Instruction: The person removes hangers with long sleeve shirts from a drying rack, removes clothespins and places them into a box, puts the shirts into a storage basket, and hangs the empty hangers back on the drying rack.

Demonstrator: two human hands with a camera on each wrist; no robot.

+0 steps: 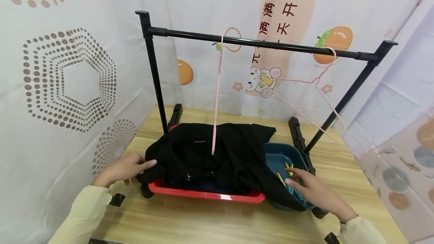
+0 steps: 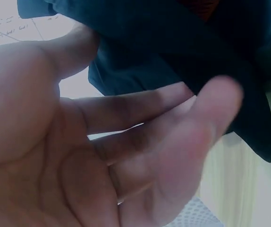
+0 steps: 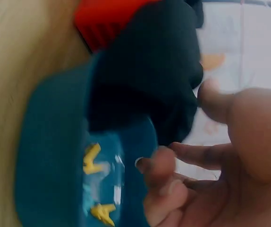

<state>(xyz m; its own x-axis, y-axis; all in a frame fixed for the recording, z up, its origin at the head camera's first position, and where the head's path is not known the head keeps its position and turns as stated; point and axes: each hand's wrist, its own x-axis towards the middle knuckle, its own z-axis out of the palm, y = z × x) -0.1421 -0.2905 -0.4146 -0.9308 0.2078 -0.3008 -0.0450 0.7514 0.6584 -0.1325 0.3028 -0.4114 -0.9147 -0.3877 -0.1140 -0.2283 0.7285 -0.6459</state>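
A black garment (image 1: 203,153) with small white lettering lies spread over a red basket (image 1: 207,195), one part draping across the blue basin (image 1: 281,151). My left hand (image 1: 127,168) is at the garment's left edge, thumb against the cloth; in the left wrist view its fingers (image 2: 131,109) are loosely bent, with no cloth gripped in the palm. Above the basin, my right hand (image 1: 313,189) hovers beside the garment's right end, fingers relaxed and apart, holding nothing. Yellow clothespins (image 3: 103,213) and teal ones (image 1: 298,193) lie in the basin.
A black clothes rack (image 1: 264,43) stands over the basket, its feet on the wooden table (image 1: 210,223). One pink hanger (image 1: 217,97) hangs edge-on in front of the garment; another pink hanger (image 1: 317,80) hangs at the right. Patterned curtains (image 1: 135,67) enclose the back and sides.
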